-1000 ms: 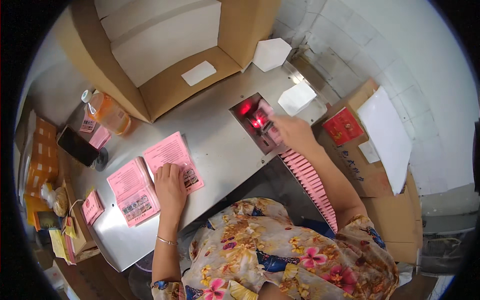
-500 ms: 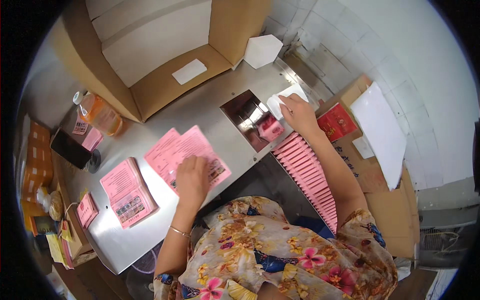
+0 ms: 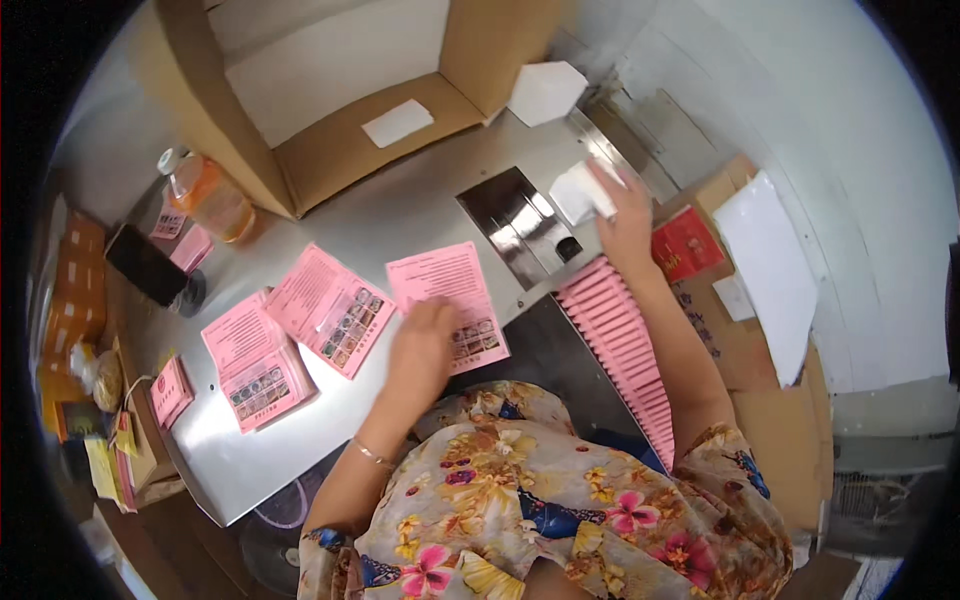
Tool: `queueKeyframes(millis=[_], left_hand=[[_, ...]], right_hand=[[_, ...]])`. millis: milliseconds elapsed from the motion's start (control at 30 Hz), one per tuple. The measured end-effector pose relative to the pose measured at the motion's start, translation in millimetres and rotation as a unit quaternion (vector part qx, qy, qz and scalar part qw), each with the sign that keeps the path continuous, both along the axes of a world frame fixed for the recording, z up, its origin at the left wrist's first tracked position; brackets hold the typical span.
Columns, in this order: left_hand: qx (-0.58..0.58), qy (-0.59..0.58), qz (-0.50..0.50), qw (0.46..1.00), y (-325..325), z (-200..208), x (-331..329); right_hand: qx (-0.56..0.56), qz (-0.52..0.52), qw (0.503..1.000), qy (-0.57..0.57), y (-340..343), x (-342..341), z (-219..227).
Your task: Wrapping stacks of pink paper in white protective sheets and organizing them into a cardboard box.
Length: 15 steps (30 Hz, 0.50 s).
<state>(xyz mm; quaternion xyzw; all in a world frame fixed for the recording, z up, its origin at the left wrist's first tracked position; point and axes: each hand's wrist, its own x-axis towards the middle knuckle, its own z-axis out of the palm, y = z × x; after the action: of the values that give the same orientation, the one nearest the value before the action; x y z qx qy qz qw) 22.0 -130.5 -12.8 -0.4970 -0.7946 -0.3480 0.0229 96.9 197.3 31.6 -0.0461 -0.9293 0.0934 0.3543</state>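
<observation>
Matt pink paper leaflet (image 3: pixel 452 300) on brushed metal table (image 3: pixel 400 215) (dull sheen).

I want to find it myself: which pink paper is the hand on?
Start at the grey metal table with the dark square plate set in it. Just left of that plate lies a pink sheet, under the left hand. Unlike the other pink sheets, it lies farthest right.

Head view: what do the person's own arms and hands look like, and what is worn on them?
Both forearms are bare. The left hand has a thin bracelet at its wrist. The right hand shows no ring, watch or glove that can be made out. Short sleeves of a floral top, yellow, pink and blue, cover the upper arms.
</observation>
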Motion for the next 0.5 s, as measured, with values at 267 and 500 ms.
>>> queueKeyframes(millis=[267, 500], left_hand=[[-0.077, 0.121, 0.046, 0.989, 4.1, -6.8, -17.5], [-0.075, 0.114, 0.082, 0.987, 26.0, 0.3, -6.6]], right_hand=[[0.037, 0.308, 0.947, -0.084, -115.2, 14.3, -30.5], [0.087, 0.187, 0.932, -0.298, -152.2, -70.5, -42.9]])
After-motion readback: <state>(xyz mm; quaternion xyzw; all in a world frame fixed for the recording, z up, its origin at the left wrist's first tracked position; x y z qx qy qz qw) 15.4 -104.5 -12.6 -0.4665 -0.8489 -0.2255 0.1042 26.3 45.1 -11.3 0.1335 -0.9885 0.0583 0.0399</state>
